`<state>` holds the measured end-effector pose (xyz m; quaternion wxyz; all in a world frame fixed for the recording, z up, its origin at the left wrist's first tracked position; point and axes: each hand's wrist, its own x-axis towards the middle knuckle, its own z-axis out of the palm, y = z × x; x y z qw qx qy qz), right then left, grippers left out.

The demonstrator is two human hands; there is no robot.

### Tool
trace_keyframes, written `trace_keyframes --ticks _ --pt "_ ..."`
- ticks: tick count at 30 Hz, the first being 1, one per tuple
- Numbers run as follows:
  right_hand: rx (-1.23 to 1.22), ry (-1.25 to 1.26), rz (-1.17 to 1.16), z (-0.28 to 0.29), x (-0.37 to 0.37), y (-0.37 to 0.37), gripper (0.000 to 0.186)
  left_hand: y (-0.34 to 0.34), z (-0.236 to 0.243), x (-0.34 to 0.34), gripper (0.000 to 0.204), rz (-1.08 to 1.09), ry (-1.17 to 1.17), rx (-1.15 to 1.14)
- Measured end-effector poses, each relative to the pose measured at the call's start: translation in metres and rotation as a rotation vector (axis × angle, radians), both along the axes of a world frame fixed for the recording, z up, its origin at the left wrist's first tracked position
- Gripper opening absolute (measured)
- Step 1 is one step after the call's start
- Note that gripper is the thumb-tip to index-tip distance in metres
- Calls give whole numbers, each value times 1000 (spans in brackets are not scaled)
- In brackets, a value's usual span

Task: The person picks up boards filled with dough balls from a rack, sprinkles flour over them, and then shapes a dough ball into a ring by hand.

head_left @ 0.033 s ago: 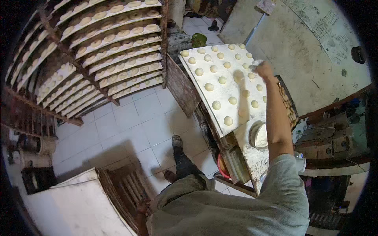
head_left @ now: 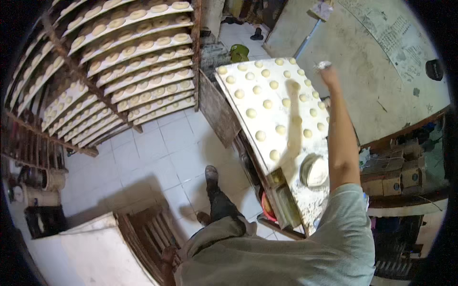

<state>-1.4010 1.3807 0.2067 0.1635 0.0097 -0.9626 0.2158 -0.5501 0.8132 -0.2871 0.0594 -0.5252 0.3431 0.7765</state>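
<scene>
My right hand (head_left: 327, 71), arm stretched forward, is raised beside the far right of a white board (head_left: 237, 107), closed on a small white, powdery-looking thing (head_left: 324, 64) that I cannot make out clearly. Rows of pale round dough pieces (head_left: 267, 104) sit on the floured board, with my arm's shadow across it. A round container of white powder (head_left: 316, 170) stands nearer me on the floury surface. My left hand (head_left: 168, 255) hangs low by the wooden slats at lower left; its fingers are dim and blurred.
A wooden rack (head_left: 195, 57) holds trays of ring and round dough at left. Tiled floor (head_left: 162, 143) shows below it. A green bin (head_left: 239, 52) and a long-handled tool (head_left: 307, 35) are beyond the board. A white panel (head_left: 86, 257) is lower left; cardboard boxes (head_left: 391, 181) are at right.
My right hand has moved up and to the right, off the far edge of the dough board, still holding the white thing. The view has shifted slightly.
</scene>
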Motion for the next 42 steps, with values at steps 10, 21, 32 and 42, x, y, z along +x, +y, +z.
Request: trace_keyframes --ticks 10,21,32,42 --pt "598 -8 -313 51 -150 133 34 -57 34 -143 44 47 662 1082" --pt "-471 -428 -2 -113 -191 -49 40 -82 60 -342 40 -242 -82 -501" --pt "-626 -1099 573 -408 -88 -494 35 -303 -194 -586 30 -1022 -142 -1222" --pt "-311 -822 224 -773 -227 -532 35 -442 -332 -806 56 -203 -165 -994"
